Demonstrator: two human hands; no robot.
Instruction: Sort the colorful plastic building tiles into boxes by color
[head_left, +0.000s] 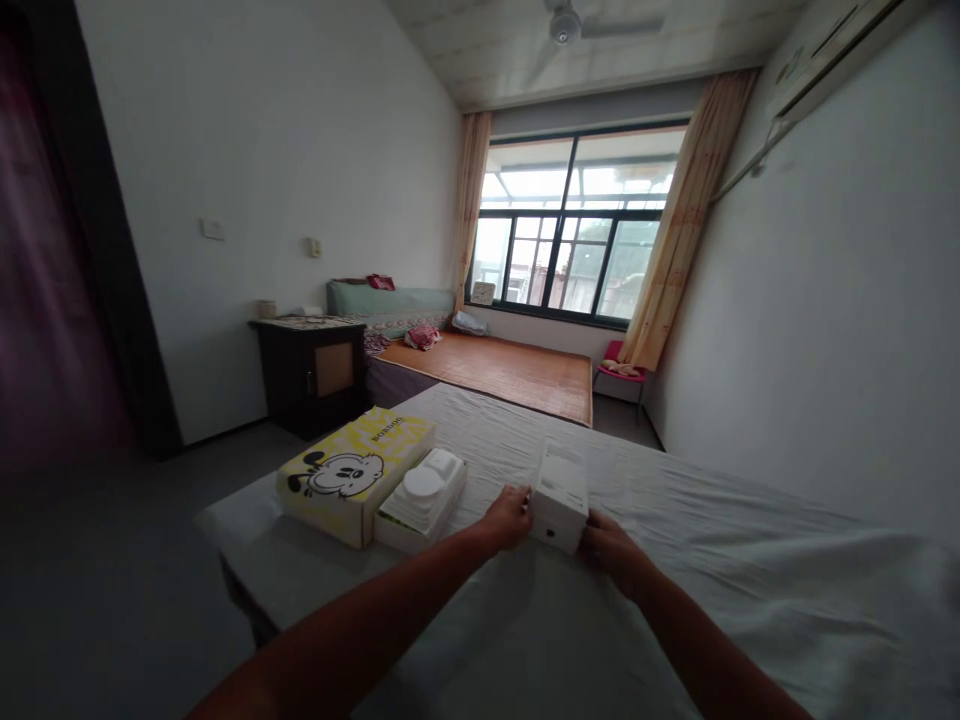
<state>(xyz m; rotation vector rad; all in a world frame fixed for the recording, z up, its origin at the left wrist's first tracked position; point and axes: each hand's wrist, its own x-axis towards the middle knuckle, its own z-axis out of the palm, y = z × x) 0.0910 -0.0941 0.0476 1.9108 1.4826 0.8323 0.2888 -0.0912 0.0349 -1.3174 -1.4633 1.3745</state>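
Well beyond the white carton there is a bed, covered with an orange-brown mat. Below and around the white carton extends the table, dressed in a pale, wrinkled cloth. To the left of the white carton lies the yellow box, the bulkiest thing on this table, printed with a cartoon face. Between the yellow box and the white carton stands a low white box; a pale object with a round top sits in it or on it, I cannot tell which.

The white carton itself is on the table side near the person, directly between the two hands. Its long axis points away from the person, almost straight toward the bed, so its long sides face the hands. I cannot tell if its bottom rests flat on the cloth or is slightly raised.

The left hand is at the left long side of the white carton, with the fingers bent against it. The right hand is at the right side, close to the near corner. Neither hand is the nearer one: both touch the white carton and grip it together from opposite sides.
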